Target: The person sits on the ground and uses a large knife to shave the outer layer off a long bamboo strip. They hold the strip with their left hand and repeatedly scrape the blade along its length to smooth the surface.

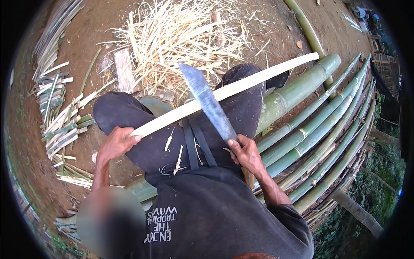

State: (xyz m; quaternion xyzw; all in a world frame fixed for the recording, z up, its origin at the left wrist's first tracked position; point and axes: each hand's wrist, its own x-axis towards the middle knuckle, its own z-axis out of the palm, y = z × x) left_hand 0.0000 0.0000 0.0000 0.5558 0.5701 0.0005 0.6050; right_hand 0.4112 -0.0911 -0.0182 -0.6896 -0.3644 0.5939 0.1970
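My left hand (115, 144) is closed on the lower left end of a long pale split bamboo strip (166, 121). The strip slants up to the right across my thighs, and its far end lies near a thick green bamboo pole. In my right hand (247, 156) is the handle of a machete (212, 106), its blade pointing up and to the left. The blade crosses over the strip at about its middle; whether the two touch I cannot tell. Several small shavings (178, 159) lie on my dark trousers (151, 149).
A heap of pale shavings (177, 41) spreads on the dirt ground ahead, beside a wooden block (124, 69). Cut strips (64, 125) are piled along the left. The thick green pole (293, 93) and several long bamboo poles (315, 125) lie to my right.
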